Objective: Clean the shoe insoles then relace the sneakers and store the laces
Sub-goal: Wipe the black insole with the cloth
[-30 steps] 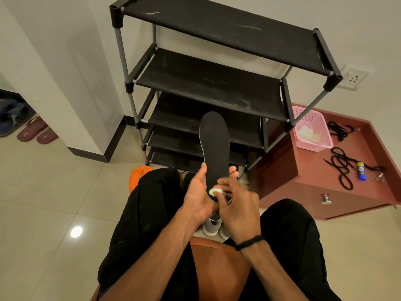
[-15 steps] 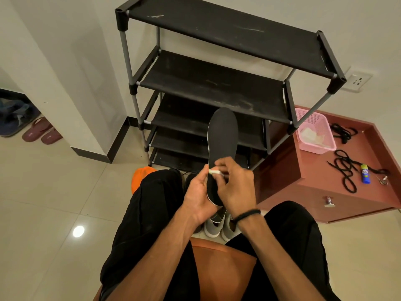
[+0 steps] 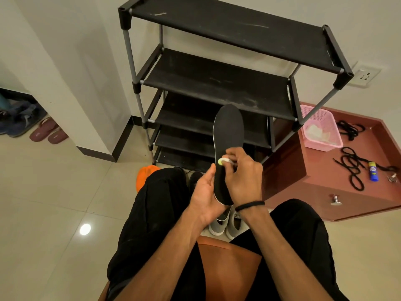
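1. The left hand [image 3: 206,192] cups the heel end of a black insole [image 3: 227,137], fingers wrapped behind it and thumb along its left edge; the insole stands nearly upright, toe end up, above the lap.
2. The right hand [image 3: 244,177] is pinched closed on a small white wipe pad [image 3: 224,161] tinged yellow-green, pressing it to the insole's face near the left edge, about halfway up.
3. Directly below the hands, a pair of grey sneakers [image 3: 225,224] stands on the floor between the knees, unlaced as far as can be seen.
4. Behind the insole is a black shoe rack [image 3: 217,83]; to the right, a red-brown low cabinet [image 3: 325,198] carries a pink basket [image 3: 321,129], loose black laces [image 3: 352,168] and a small blue-and-yellow tube [image 3: 372,173].
5. Risks, as I judge them — the insole is held only at the heel, so firm rubbing higher up could bend it or lever it out of the palm; the pad is small and held by fingertips, so it may slip off the edge and drop towards the sneakers; the upper half looks likely to be missed unless the grip shifts.
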Tool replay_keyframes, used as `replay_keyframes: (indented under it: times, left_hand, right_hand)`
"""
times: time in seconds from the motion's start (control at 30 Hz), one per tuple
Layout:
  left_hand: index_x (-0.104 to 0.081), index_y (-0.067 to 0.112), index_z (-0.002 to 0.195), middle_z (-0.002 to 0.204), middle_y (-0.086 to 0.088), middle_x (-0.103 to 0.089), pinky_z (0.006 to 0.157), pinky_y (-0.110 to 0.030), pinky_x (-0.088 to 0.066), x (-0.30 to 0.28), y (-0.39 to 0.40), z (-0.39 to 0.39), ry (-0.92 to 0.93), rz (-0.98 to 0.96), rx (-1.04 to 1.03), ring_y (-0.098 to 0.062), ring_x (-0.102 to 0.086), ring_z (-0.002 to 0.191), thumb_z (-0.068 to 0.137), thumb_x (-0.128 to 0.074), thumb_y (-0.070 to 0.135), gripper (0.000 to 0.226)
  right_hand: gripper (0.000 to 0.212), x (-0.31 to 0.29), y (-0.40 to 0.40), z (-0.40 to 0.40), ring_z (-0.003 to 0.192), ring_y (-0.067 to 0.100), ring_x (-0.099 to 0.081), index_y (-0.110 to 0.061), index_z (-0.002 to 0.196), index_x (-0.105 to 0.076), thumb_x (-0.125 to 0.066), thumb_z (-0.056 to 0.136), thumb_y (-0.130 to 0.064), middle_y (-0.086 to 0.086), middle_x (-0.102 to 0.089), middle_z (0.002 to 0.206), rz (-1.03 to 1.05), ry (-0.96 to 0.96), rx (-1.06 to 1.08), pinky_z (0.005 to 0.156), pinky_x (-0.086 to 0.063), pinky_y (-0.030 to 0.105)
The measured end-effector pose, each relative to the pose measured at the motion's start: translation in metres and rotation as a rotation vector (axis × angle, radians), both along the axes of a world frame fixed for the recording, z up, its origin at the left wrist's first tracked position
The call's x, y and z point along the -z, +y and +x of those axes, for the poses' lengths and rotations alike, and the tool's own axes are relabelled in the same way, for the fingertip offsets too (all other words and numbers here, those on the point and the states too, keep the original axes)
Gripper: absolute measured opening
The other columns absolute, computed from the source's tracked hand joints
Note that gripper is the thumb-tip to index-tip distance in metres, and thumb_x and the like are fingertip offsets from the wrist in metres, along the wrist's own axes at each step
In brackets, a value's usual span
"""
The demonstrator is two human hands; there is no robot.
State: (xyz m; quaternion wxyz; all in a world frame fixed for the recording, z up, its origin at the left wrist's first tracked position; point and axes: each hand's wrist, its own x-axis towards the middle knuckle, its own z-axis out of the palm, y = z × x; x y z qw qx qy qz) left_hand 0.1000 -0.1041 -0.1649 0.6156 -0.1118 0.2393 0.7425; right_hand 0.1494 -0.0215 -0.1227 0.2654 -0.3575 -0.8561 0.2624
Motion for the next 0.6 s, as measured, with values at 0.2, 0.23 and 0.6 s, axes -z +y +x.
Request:
replay_keyframes:
  times: [0.2,0.23,0.6]
  left_hand:
    - [-0.071,0.010,0.133,0.135,-0.017,-0.068,0.111,-0.043,-0.047,-0.002,-0.003,-0.007,0.038,0.003,-0.026,-0.030,-0.068,0.122,0.110,-0.039,0.046,0.053]
    - [-0.068,0.010,0.136,0.136,-0.017,-0.067,0.110,-0.043,-0.047,-0.002,-0.004,-0.008,0.039,0.002,-0.034,-0.030,-0.068,0.122,0.110,-0.039,0.046,0.053]
    - [-0.066,-0.003,0.134,0.142,-0.025,-0.060,0.121,-0.046,-0.039,0.006,0.003,-0.009,0.029,-0.009,-0.076,-0.035,-0.054,0.139,0.110,-0.037,0.051,0.066]
  right_hand:
    - [0.032,-0.002,0.003,-0.014,0.095,0.009,-0.069,-0.023,0.113,-0.064,-0.073,0.088,-0.006,-0.006,-0.073,0.098,-0.043,0.006,-0.008,0.087,-0.059,0.033]
    - [0.031,-0.002,-0.003,-0.009,0.094,0.008,-0.070,-0.023,0.112,-0.064,-0.074,0.087,-0.006,-0.007,-0.073,0.097,-0.057,0.000,-0.030,0.086,-0.059,0.032]
    - [0.030,0.006,-0.047,0.054,0.096,-0.002,-0.067,-0.026,0.113,-0.065,-0.076,0.089,-0.011,-0.012,-0.073,0.099,-0.114,-0.074,-0.132,0.087,-0.054,0.015]
